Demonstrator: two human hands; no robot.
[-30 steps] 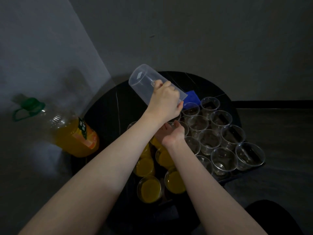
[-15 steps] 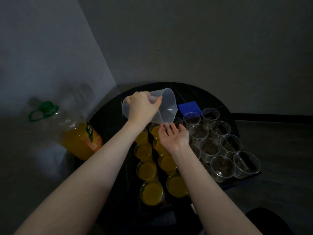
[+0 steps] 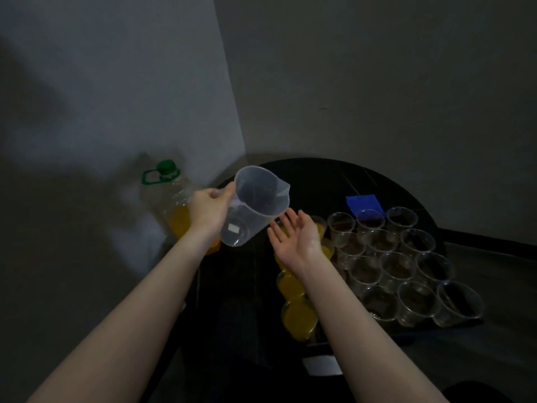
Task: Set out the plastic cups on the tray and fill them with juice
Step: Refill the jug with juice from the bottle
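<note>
One clear plastic measuring jug [image 3: 255, 205], empty, gripped at its handle side by the left hand [image 3: 207, 209]; long axis tilted, mouth and spout up and away, base toward the camera. Right hand [image 3: 299, 237], palm up, fingers relaxed, holding nothing, just right of the jug. Twelve empty clear cups [image 3: 395, 263] right of the jug; at least three juice-filled cups [image 3: 299, 318] visible, others hidden. One juice bottle [image 3: 174, 205], green cap, left of the jug.

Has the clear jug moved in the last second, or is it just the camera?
Yes. The jug, gripped by the left hand, was upended over the cups; now it sits left of them, nearer the juice bottle, mouth up.
</note>
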